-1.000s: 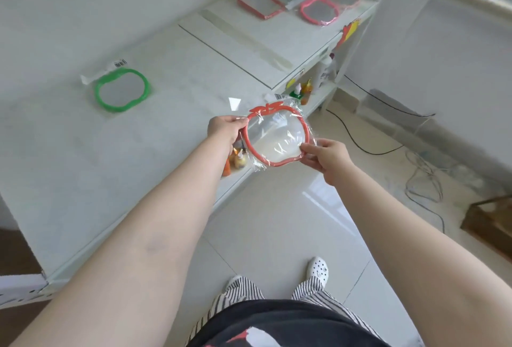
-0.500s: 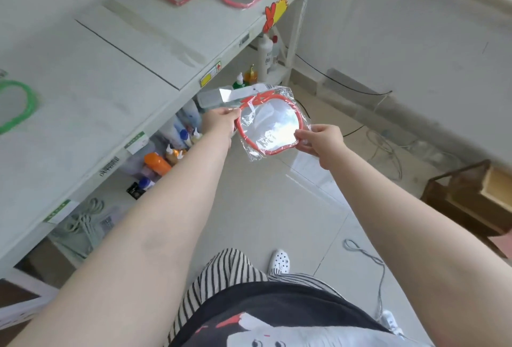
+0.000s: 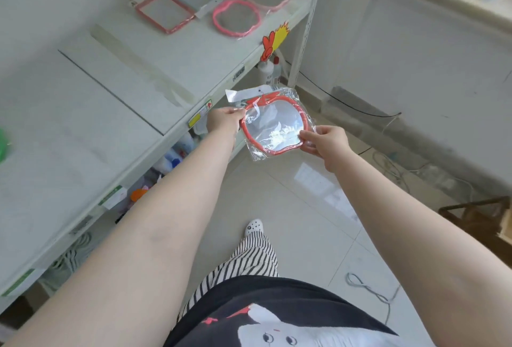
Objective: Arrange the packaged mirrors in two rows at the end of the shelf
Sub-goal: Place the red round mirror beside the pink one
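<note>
I hold the red-framed packaged mirror [image 3: 274, 127] out over the floor, just off the shelf [image 3: 177, 69] edge, my left hand [image 3: 223, 122] pinching its left rim and my right hand [image 3: 324, 140] pinching the right, so the slippery wrapper stays flat. At the shelf's far end lie four mirrors [image 3: 235, 18] in two rows; I judge this one goes beside them.
</note>
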`<state>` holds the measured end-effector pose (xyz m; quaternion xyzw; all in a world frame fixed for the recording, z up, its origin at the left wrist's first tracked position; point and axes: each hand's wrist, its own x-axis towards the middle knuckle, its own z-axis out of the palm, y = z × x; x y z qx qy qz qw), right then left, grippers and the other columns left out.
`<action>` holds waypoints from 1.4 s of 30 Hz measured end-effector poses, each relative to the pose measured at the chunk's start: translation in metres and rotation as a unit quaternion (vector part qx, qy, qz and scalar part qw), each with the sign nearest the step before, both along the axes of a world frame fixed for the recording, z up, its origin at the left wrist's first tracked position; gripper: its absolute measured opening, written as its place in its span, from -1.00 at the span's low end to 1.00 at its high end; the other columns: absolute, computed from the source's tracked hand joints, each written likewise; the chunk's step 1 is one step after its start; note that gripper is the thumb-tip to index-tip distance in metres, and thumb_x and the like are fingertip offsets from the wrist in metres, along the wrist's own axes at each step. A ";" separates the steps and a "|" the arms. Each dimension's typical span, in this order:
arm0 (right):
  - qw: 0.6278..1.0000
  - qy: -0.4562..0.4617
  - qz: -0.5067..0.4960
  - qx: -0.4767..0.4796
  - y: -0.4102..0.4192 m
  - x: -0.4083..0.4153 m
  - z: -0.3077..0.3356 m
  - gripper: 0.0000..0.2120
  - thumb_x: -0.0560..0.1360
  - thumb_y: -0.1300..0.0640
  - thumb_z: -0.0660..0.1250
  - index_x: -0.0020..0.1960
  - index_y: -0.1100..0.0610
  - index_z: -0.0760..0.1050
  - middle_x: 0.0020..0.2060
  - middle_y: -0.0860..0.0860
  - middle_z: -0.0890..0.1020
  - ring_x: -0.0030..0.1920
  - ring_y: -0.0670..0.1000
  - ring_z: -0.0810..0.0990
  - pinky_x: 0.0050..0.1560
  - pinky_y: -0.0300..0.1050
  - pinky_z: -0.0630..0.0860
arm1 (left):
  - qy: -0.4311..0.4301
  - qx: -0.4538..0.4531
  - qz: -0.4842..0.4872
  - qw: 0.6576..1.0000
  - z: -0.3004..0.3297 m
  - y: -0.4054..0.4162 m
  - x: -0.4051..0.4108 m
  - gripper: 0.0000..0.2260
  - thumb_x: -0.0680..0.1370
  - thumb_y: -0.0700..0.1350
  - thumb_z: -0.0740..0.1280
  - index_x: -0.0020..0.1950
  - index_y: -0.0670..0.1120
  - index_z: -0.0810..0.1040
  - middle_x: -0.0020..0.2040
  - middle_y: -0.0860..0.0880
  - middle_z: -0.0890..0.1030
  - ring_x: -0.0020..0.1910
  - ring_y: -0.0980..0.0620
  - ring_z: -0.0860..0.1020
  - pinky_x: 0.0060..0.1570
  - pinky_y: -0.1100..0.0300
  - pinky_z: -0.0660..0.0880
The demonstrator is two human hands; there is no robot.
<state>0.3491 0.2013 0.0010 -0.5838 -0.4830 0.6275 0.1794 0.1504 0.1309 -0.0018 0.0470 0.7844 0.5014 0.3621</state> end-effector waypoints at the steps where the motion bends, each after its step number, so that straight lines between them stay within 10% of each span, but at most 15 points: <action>1: 1.000 0.001 -0.004 0.002 0.013 -0.006 0.000 -0.75 0.36 0.28 0.47 -0.05 0.11 0.46 -0.18 0.15 0.62 -0.34 0.03 0.72 0.14 0.11 0.59 | 0.000 0.002 -0.004 1.000 -0.001 0.015 -0.008 -0.87 0.45 -0.17 0.47 -0.04 -0.16 0.66 -0.21 -0.05 0.64 -0.32 0.04 0.55 -0.28 0.25 0.50; 8: 0.999 -0.007 -0.032 0.018 0.086 -0.046 0.003 -0.77 0.42 0.30 0.44 0.01 0.42 0.54 -0.15 0.17 0.64 -0.31 0.03 0.71 -0.02 -0.05 0.66 | 0.004 0.015 -0.001 1.000 0.000 0.090 -0.051 -0.91 0.39 -0.17 0.50 -0.14 -0.10 0.66 -0.28 -0.07 0.64 -0.28 -0.06 0.58 -0.02 0.08 0.62; 17: 1.000 0.003 0.025 0.012 0.166 -0.105 0.000 -0.93 0.43 0.30 0.44 -0.14 0.26 0.54 -0.13 0.17 0.62 -0.25 0.10 0.68 -0.22 -0.24 0.66 | -0.004 0.010 0.053 0.999 0.004 0.144 -0.095 -0.91 0.45 -0.20 0.42 -0.26 -0.08 0.61 -0.46 -0.04 0.51 -0.68 0.12 0.37 -0.49 0.35 0.38; 25: 0.988 0.009 0.153 0.008 0.256 -0.169 0.012 -0.92 0.45 0.30 0.43 -0.09 0.26 0.55 -0.26 0.14 0.62 -0.36 0.02 0.65 -0.23 -0.19 0.67 | 0.034 0.004 0.182 0.983 -0.006 0.187 -0.134 -0.88 0.40 -0.15 0.47 -0.11 -0.16 0.68 -0.23 -0.09 0.64 -0.32 0.00 0.51 0.00 0.10 0.58; 35: 0.944 -0.014 0.328 0.040 0.265 -0.257 0.007 -0.80 0.44 0.22 0.47 -0.33 0.20 0.55 -0.38 0.12 0.59 -0.42 0.01 0.52 -0.34 -0.30 0.60 | 0.052 -0.029 0.305 0.951 -0.002 0.158 -0.181 -0.85 0.45 -0.14 0.44 -0.01 -0.11 0.68 -0.29 0.00 0.57 -0.38 0.04 0.45 -0.18 0.21 0.42; 42: 0.943 -0.026 0.328 0.043 0.257 -0.315 -0.006 -0.80 0.43 0.25 0.46 -0.34 0.26 0.55 -0.42 0.13 0.56 -0.38 0.07 0.51 -0.04 -0.07 0.63 | 0.046 -0.031 0.303 0.951 -0.010 0.150 -0.239 -0.85 0.47 -0.15 0.43 0.02 -0.11 0.68 -0.30 0.03 0.58 -0.35 0.06 0.48 -0.14 0.21 0.43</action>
